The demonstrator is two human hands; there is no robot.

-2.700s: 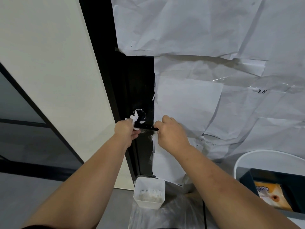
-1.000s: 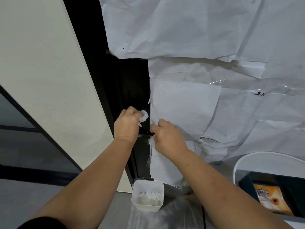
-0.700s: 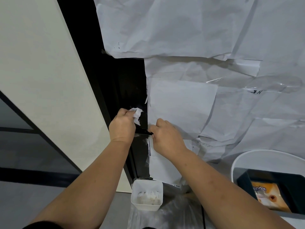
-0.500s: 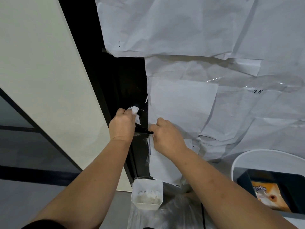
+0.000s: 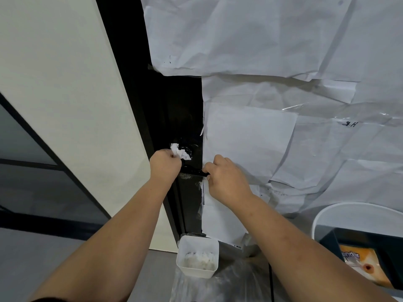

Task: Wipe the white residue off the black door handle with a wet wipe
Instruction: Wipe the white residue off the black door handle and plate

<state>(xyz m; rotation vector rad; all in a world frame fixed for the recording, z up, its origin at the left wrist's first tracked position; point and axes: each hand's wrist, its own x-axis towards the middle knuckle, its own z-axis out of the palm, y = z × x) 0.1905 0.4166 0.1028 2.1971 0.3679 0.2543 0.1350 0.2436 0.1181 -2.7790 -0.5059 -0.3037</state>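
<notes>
A black lever door handle sticks out of the black door strip, level between my hands. My left hand grips a crumpled white wet wipe and presses it against the round base of the handle. My right hand pinches the free end of the lever, fingers curled round it. White smears show on the door just under the lever. The handle's base is partly hidden behind the wipe.
White paper sheets cover the door to the right. A cream wall panel stands on the left. Below sit a small white tub of white material on plastic film, and a white bucket beside a dark bin.
My left hand has moved the wipe over the handle's base, from above the lever to its left side. My right hand has kept its hold on the lever's end.
</notes>
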